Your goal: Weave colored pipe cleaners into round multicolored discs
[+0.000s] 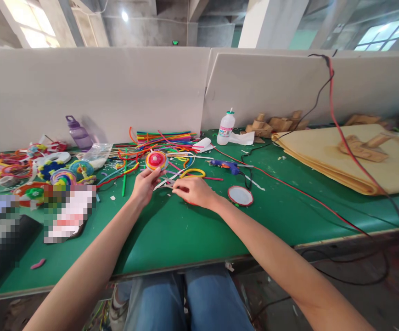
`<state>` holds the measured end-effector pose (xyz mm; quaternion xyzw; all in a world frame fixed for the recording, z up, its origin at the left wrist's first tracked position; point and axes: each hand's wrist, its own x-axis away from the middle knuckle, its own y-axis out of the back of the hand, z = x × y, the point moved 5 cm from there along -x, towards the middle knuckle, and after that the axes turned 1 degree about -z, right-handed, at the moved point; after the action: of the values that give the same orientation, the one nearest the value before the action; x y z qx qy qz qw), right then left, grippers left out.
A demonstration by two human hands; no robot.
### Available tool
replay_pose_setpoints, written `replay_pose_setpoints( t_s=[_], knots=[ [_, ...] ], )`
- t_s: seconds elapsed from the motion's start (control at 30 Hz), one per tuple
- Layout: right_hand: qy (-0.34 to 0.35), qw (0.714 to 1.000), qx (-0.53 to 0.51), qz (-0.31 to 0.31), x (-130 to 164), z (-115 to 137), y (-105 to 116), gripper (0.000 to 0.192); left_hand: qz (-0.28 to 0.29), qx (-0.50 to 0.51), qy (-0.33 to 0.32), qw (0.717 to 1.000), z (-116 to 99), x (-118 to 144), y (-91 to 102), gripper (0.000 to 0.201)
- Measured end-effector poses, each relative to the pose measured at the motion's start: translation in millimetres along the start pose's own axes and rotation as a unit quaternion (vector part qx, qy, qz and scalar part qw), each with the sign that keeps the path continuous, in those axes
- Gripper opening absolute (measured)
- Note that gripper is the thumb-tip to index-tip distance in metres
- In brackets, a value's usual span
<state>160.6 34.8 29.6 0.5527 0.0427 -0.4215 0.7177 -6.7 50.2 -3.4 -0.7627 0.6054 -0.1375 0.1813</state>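
My left hand (144, 185) is closed on a round coiled disc (156, 160), red and pink in the middle with pale and yellow rings around it. The disc is held up above the green table, its face towards me. Just to the right, my right hand (195, 191) has its thumb and fingers pinched on a thin pale strip (165, 185), which runs towards the disc. Whether the strip is joined to the disc I cannot tell. A yellow loop (193, 173) lies right behind my right hand, and something red is mostly hidden beneath it.
Behind my hands lie coloured pipe cleaners (165, 138). A blue glue gun (225, 165), a round white lid (240, 196) and a white bottle (226, 128) are to the right. Finished coiled pieces (63, 178) and a purple bottle (78, 133) stand left. A red cable (299, 186) crosses the table.
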Motion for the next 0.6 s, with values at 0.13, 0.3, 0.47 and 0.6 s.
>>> replay_pose_setpoints(
  t_s=[0.13, 0.3, 0.47, 0.6],
  knots=[
    [0.003, 0.998, 0.026, 0.065, 1, -4, -10, 0.008, 0.044, -0.054, -0.022, 0.997, 0, 5, -7.9, 0.036],
    [0.001, 0.996, 0.069, 0.061, 2, -3, -7, 0.021, 0.07, -0.097, -0.045, 0.992, -2, 8, -11.8, 0.039],
    [-0.057, 0.985, 0.041, -0.16, -1, -6, 30, 0.024, 0.092, -0.088, -0.044, 0.991, -5, 10, -14.9, 0.039],
    [-0.161, 0.955, -0.139, -0.208, -4, -28, 43, 0.018, 0.149, -0.079, -0.029, 0.985, -2, 15, -21.4, 0.032]
  ],
)
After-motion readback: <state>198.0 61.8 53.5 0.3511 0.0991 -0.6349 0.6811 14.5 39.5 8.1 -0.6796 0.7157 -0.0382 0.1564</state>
